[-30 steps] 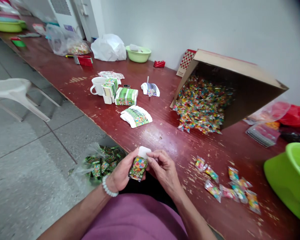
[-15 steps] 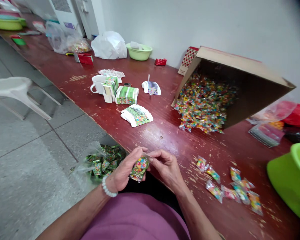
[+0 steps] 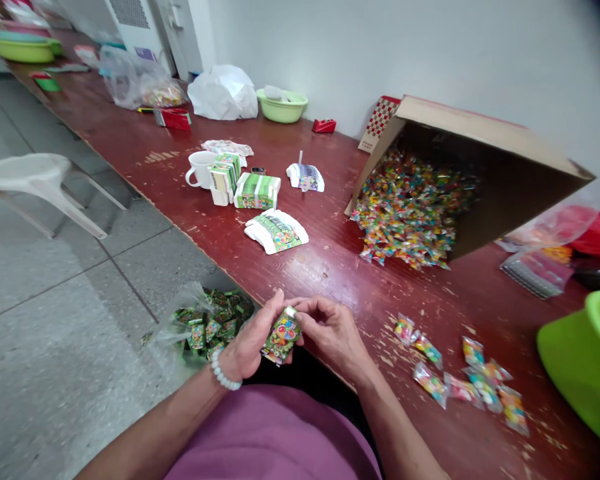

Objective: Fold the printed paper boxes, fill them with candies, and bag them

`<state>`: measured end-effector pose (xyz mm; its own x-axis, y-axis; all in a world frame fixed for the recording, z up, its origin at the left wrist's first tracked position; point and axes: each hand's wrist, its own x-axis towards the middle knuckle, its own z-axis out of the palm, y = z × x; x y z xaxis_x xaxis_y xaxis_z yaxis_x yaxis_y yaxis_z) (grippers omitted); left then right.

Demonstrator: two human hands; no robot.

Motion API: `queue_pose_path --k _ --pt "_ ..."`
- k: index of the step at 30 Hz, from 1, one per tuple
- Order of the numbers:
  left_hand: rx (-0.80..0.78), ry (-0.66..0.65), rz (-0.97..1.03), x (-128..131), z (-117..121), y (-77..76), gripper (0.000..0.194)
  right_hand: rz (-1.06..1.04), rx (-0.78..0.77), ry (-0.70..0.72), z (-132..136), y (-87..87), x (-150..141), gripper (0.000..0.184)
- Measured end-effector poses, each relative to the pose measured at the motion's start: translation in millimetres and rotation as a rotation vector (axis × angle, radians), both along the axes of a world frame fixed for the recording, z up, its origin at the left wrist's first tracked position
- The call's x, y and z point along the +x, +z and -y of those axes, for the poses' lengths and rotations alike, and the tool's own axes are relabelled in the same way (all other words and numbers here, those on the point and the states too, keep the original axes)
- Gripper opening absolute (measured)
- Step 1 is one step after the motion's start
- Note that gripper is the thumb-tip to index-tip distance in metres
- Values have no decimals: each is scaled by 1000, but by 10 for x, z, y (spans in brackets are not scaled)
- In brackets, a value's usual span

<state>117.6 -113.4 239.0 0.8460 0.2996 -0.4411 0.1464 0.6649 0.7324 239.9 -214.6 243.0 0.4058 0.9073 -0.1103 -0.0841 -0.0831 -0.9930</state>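
Note:
Over the table's near edge, my left hand [image 3: 253, 337] is closed around a small green printed candy box [image 3: 283, 335] with colourful pictures on its front. The fingers and thumb of my right hand [image 3: 330, 330] pinch the box's top end, where a pale flap shows. On the table to my right lie several wrapped candies [image 3: 430, 383] in clear twists. Below the edge at left, a clear plastic bag [image 3: 213, 327] holds many filled green packets. A flattened green-and-white carton [image 3: 277, 231] rests ahead of my hands.
A tipped cardboard box [image 3: 480, 113] spills wrapped candies [image 3: 405, 207] onto the red table [image 3: 325, 250]. Bundled green cartons [image 3: 257, 191] stand beside a white mug [image 3: 199, 169]. A lime-green tub [image 3: 580, 353] is at right, a white stool [image 3: 45, 180] on the floor at left.
The flap at the top of the candy box now lies folded lower under my right fingers. My left thumb points more upright. The view has shifted slightly.

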Motion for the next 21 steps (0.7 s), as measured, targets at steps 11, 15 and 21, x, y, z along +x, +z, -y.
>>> queue_pose_path --k 11,15,21 --pt "-170 114 14 -8 -57 -33 31 543 112 40 94 39 -96 21" --pt "-259 261 46 28 -43 -88 18 942 102 6 122 -73 -276 85" --pt "-71 347 77 -32 -85 -46 22 1108 105 18 -87 -142 -337 81"
